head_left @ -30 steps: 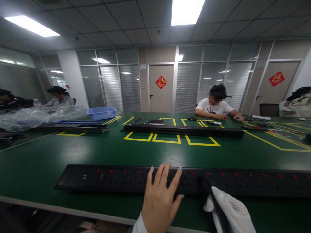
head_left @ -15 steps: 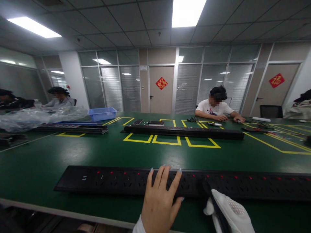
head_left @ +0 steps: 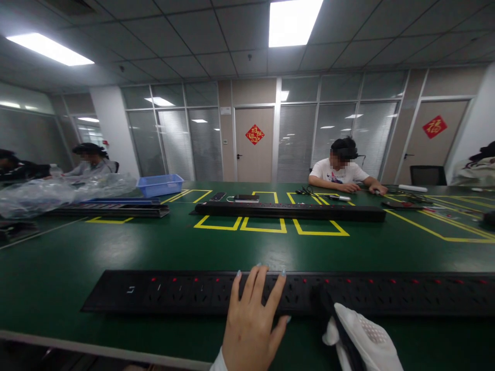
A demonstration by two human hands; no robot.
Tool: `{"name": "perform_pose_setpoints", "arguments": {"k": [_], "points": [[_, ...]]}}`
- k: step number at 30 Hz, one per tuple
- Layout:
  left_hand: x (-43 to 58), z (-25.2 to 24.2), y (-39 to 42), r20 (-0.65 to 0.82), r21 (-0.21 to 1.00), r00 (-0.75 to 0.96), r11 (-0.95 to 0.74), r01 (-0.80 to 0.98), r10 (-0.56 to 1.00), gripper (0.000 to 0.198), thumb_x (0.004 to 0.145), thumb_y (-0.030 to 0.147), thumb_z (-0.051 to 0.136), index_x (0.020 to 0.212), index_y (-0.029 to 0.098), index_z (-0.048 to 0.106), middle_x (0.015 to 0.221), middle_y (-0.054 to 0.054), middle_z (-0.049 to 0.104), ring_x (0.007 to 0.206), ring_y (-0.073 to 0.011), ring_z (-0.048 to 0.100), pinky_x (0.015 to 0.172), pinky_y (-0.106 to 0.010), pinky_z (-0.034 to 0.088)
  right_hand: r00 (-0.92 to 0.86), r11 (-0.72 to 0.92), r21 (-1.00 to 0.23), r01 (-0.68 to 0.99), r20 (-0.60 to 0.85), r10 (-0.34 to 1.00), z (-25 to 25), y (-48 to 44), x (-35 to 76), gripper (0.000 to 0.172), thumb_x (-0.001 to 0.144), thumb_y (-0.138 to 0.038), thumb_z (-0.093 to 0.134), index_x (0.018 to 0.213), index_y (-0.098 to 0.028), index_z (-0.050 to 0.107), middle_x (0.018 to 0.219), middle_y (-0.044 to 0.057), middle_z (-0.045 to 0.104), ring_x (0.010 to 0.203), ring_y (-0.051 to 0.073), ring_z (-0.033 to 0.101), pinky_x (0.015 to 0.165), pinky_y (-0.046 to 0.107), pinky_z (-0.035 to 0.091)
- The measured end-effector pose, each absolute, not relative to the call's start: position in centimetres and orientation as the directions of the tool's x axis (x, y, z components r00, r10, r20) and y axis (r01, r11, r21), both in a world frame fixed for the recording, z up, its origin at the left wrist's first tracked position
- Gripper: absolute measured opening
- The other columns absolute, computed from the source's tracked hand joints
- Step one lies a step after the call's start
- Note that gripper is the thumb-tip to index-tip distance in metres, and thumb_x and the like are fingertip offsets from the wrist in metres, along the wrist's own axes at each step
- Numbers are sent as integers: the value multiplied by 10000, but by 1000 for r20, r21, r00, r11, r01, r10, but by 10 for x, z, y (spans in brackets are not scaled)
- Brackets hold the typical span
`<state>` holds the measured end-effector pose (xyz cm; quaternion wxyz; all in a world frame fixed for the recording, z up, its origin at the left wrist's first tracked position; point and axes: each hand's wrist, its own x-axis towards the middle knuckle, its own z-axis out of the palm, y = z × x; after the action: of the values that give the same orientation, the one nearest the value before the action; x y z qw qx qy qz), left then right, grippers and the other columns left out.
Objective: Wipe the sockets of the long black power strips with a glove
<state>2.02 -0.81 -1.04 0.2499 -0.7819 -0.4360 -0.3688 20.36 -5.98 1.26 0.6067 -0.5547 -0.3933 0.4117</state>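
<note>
A long black power strip (head_left: 116, 291) with a row of sockets and small red lights lies across the near part of the green table. My left hand (head_left: 253, 314) is bare and rests on it, fingers spread and fingertips near its far edge. To the right, my right hand (head_left: 367, 335) wears a white glove with a dotted patch. It is closed round a black handled tool (head_left: 342, 330), whose dark, blurred head reaches the strip's sockets. Whether that head is a brush, I cannot tell. Part of the handle is hidden by the glove.
Farther back lies a second black power strip (head_left: 290, 210) over yellow tape outlines (head_left: 263, 231). A blue basket (head_left: 160, 185), clear plastic wrapping (head_left: 88, 188) and metal channels (head_left: 116, 208) are at left. A person (head_left: 340, 172) sits across the table; others sit at the sides.
The view has shifted slightly. The tool's head has moved a little left along the strip; my left hand stays in place on it.
</note>
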Motion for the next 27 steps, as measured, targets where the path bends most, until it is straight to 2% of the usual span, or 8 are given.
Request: {"name": "perform_pose_setpoints", "arguments": {"k": [2,3,6,12,18,24,27], "points": [[20,-10,-11,783,-56,343,-491,870,519,584,863,508,579,1402,332,442,1359,-70,546,1268,-247,469,1103,-466,260,320,23,-997,-71,-1,947,14,-61,204,573,644,-712,724,492,-169,621,333,-42,445,307,68,374,375,181,286],[20,-10,-12,778,-52,343,-491,870,526,583,867,504,577,1406,334,436,1364,-72,540,1272,-249,465,1104,-473,261,305,29,-998,-52,12,952,14,-61,204,573,654,-710,715,488,-169,623,321,-42,431,300,73,371,380,190,307],[20,-9,-13,771,-61,356,-496,866,528,588,872,507,570,1415,334,423,1368,-78,535,1274,-253,464,1103,-483,264,285,48,-999,-7,44,958,18,-60,205,596,677,-730,670,468,-174,623,307,-21,436,294,99,401,413,231,388],[19,-8,-12,778,-53,351,-501,864,522,588,871,506,574,1413,332,427,1353,-78,547,1265,-251,473,1104,-479,268,303,55,-998,-6,51,952,21,-59,202,591,672,-727,675,453,-180,618,301,-3,460,266,106,397,347,233,352],[17,-9,-13,757,-43,360,-508,860,546,594,888,504,551,1434,337,389,1376,-83,527,1289,-254,452,1106,-491,263,295,53,-998,-18,45,954,19,-60,202,582,659,-720,697,474,-173,627,286,-3,458,271,110,425,381,234,403],[17,-10,-12,768,-31,350,-515,856,535,596,883,522,553,1430,350,392,1367,-68,536,1289,-245,454,1124,-477,229,292,28,-999,-30,18,956,17,-59,202,589,690,-721,667,481,-172,621,266,3,444,241,105,380,328,225,295],[17,-9,-11,770,-40,353,-512,858,531,604,877,519,562,1430,343,394,1367,-73,535,1290,-249,451,1119,-480,237,291,26,-999,-30,17,957,15,-58,202,594,692,-726,660,481,-173,618,265,1,440,238,104,375,326,225,284]]}}
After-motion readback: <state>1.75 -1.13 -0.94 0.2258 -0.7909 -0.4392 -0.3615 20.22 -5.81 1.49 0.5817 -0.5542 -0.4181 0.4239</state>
